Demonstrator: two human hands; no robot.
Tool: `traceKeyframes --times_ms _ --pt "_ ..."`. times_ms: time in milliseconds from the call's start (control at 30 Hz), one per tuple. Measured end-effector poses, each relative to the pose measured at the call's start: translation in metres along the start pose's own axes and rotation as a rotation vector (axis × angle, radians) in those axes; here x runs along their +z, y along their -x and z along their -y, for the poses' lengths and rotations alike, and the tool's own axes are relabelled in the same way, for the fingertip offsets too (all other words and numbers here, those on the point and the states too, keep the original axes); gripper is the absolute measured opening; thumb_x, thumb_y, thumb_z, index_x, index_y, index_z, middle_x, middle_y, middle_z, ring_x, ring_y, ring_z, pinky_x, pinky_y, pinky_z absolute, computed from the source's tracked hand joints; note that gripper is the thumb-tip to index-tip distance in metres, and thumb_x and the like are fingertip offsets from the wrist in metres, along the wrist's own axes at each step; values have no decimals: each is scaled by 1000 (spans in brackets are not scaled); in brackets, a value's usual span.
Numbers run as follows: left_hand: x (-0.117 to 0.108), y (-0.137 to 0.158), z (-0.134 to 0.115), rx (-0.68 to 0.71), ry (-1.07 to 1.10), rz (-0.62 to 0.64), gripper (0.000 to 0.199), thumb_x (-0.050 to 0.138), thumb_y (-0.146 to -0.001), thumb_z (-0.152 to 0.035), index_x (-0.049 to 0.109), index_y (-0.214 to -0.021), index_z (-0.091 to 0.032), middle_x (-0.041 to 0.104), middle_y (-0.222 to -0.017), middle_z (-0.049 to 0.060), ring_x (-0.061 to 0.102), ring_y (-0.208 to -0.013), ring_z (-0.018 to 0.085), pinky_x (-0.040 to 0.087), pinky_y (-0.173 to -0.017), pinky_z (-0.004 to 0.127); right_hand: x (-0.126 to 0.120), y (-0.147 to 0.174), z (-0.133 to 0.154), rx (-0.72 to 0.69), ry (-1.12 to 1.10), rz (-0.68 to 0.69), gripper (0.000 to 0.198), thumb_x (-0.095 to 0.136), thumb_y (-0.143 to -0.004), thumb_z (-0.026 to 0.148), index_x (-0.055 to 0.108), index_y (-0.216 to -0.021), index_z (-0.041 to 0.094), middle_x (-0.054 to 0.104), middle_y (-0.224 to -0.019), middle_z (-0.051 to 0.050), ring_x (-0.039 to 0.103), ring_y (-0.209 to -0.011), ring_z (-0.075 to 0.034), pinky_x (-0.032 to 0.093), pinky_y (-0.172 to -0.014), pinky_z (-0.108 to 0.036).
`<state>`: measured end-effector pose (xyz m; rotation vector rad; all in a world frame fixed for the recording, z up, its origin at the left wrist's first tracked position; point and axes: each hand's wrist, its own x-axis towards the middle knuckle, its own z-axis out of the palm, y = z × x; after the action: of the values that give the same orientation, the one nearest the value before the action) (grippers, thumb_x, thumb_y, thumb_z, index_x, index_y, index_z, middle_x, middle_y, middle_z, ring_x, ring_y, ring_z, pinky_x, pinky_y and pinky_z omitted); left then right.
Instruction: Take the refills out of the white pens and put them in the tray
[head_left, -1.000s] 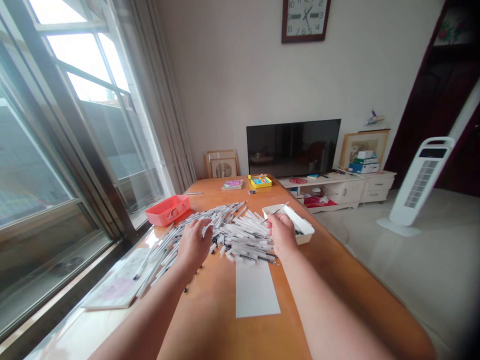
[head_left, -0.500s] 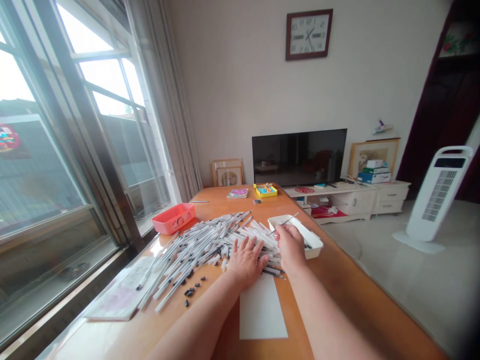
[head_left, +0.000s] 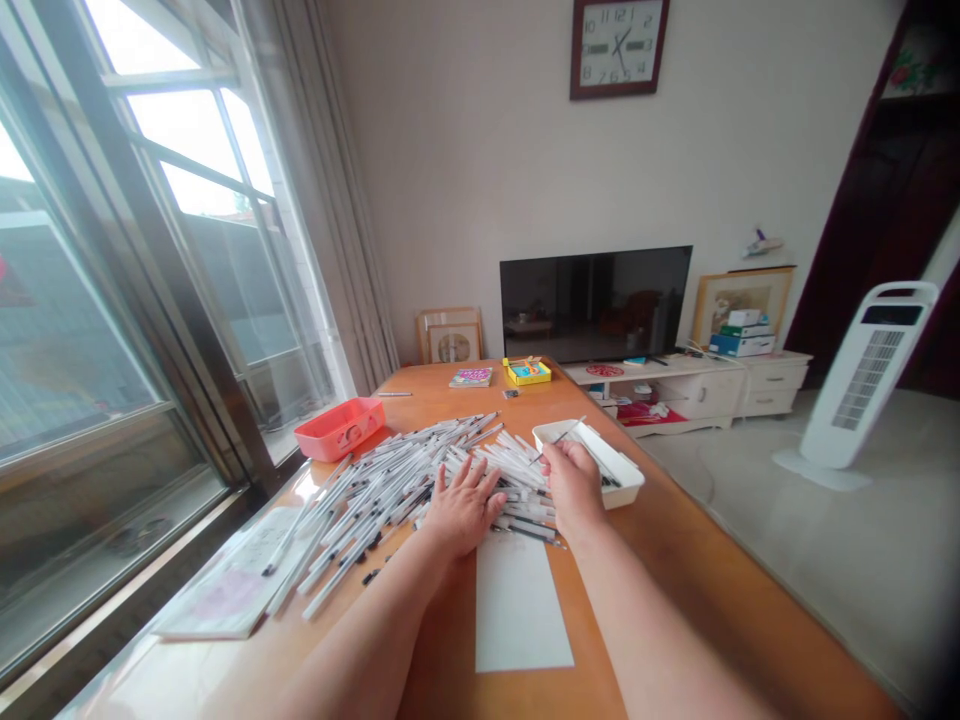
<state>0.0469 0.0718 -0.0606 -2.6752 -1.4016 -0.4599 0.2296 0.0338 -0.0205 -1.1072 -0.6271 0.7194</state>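
Observation:
A wide pile of translucent white pen barrels (head_left: pixel 390 480) with black ends covers the middle of the table. My left hand (head_left: pixel 461 508) lies on the near side of this pile, palm down, fingers spread. My right hand (head_left: pixel 574 488) is closed in a pinch on a thin pen refill (head_left: pixel 576 426), which slants up to the right over a white tray (head_left: pixel 628 494). Dark thin pieces lie inside the tray. Under the near edge of the pile rests a white sheet of paper (head_left: pixel 523 612). A few small black plugs (head_left: pixel 369 577) show beside my left forearm.
A red plastic basket (head_left: pixel 330 437) stands left of the pile, near the window. A booklet (head_left: pixel 217 600) lies at the left edge. Farther back are a colourful book (head_left: pixel 471 378) and a yellow box (head_left: pixel 527 376). The table's right edge (head_left: pixel 720 540) runs past the tray.
My left hand has slid left across the pile, uncovering some barrels near the paper and hiding some black plugs. My right hand keeps its pinch on the refill. The view has tilted slightly down.

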Motion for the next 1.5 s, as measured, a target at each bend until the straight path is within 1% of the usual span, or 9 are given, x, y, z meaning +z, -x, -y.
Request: traceKeyframes --times_ms 200,300,433,700,967,1133,1267,1333,1500 --pt "-10 9 23 -18 -50 36 56 30 -99 -58 39 -150 -40 31 -163 0 18 -152 31 -4 -118 65 0 3 2 -5 -3 18 22 69 -72 40 57 -73 21 56 -59 3 47 -55 -14 36 -51 -27" --pt "-14 15 35 -47 -57 37 56 29 -99 -58 40 -150 -39 33 -162 0 17 -152 33 -3 -117 67 1 3 1 -12 8 22 23 69 -73 40 57 -73 21 57 -61 2 47 -56 -14 36 -51 -26" --pt "-17 22 47 -95 -56 16 54 31 -99 -55 45 -147 -36 38 -160 3 19 -152 31 1 -118 66 2 1 -4 -11 26 30 25 69 -72 43 58 -74 21 59 -62 2 49 -57 -15 37 -51 -26" --pt "-21 31 62 -158 -43 -15 44 35 -98 -52 54 -133 -33 44 -156 4 23 -150 30 -1 -118 65 3 0 -12 -26 42 62 26 69 -73 45 57 -76 22 60 -66 2 52 -60 -16 40 -54 -27" --pt "-29 34 55 -96 -28 -60 44 39 -98 -43 51 -139 -32 46 -154 5 27 -148 31 2 -118 66 5 3 -13 -30 45 81 24 70 -73 41 58 -77 21 59 -65 3 50 -59 -14 40 -55 -26" --pt "-41 31 50 -103 -1 -127 41 43 -92 -25 59 -130 -27 57 -141 8 41 -137 31 20 -117 57 5 3 -13 -29 68 79 24 69 -73 42 60 -80 20 62 -68 1 52 -61 -15 41 -55 -26" --pt "-50 30 38 -88 -10 -140 29 49 -88 -23 67 -111 -27 65 -116 9 53 -113 29 38 -102 46 6 4 -13 -33 63 93 26 69 -72 43 60 -79 20 62 -68 1 51 -59 -15 39 -53 -26" --pt "-51 28 29 -50 -10 -111 26 49 -89 -24 68 -107 -27 65 -113 9 52 -110 29 39 -97 44 7 5 -12 -44 59 89 25 70 -72 43 60 -78 20 62 -66 1 51 -59 -15 40 -54 -26" --pt "-48 20 14 16 -31 -71 30 52 -87 -22 70 -109 -28 63 -114 8 49 -112 29 37 -96 42 8 9 -8 -44 50 79 24 70 -72 41 60 -76 20 61 -64 2 52 -60 -15 41 -56 -26"
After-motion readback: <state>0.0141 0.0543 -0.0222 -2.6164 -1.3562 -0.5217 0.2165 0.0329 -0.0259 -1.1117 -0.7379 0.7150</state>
